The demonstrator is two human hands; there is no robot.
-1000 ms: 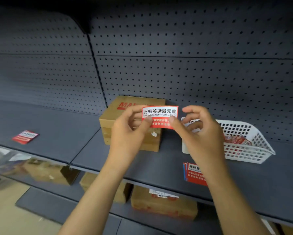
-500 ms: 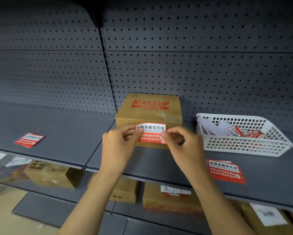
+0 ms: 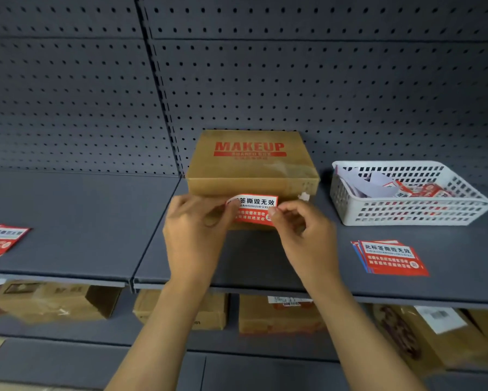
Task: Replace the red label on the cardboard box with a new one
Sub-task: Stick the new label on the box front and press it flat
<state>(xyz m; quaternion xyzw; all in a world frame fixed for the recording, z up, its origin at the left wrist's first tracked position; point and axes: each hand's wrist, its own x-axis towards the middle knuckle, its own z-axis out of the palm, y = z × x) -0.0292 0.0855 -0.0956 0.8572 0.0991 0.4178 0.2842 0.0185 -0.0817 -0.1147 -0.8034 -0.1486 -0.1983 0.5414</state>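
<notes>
A brown cardboard box (image 3: 251,162) printed MAKEUP in red stands on the grey shelf (image 3: 82,221) against the pegboard. A red and white label (image 3: 255,208) lies against the box's front face. My left hand (image 3: 197,235) pinches the label's left end, covering part of its text. My right hand (image 3: 302,235) pinches the label's lower right corner between thumb and forefinger. The lower part of the box front is hidden behind both hands.
A white plastic basket (image 3: 406,213) with torn paper scraps and red label bits sits right of the box. A stack of red labels (image 3: 389,258) lies in front of it. Another red label (image 3: 3,238) lies at far left. Cardboard boxes (image 3: 279,314) fill the lower shelf.
Both hands carried the label down from in front of the box top to its front face. The view has come closer and centred on the box.
</notes>
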